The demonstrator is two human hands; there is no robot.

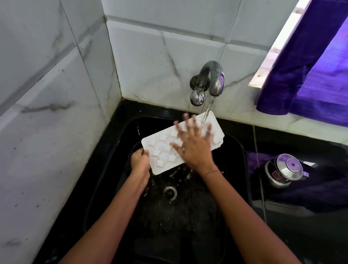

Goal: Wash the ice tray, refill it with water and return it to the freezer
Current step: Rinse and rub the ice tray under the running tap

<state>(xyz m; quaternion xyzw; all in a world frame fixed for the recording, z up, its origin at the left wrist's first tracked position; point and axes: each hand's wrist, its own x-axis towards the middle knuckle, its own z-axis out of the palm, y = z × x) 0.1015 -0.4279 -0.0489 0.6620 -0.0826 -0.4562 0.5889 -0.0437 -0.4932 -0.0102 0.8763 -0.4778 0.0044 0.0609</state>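
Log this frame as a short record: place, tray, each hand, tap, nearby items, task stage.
place: black sink in a tiled corner
tray: white, held tilted over the sink, far end under the stream
left hand: grips the tray's near corner
right hand: fingers spread flat on the tray
tap: running
nearby: steel pot on the counter, right
stage: washing; not yet refilled

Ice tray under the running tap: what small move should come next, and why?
Probably slide the right hand down toward the near end, rubbing as it goes. Water from the tap lands only on the far end of the ice tray, where spread fingers lie flat. The star-shaped hollows beside the left hand, which grips the near corner, lie outside the stream.
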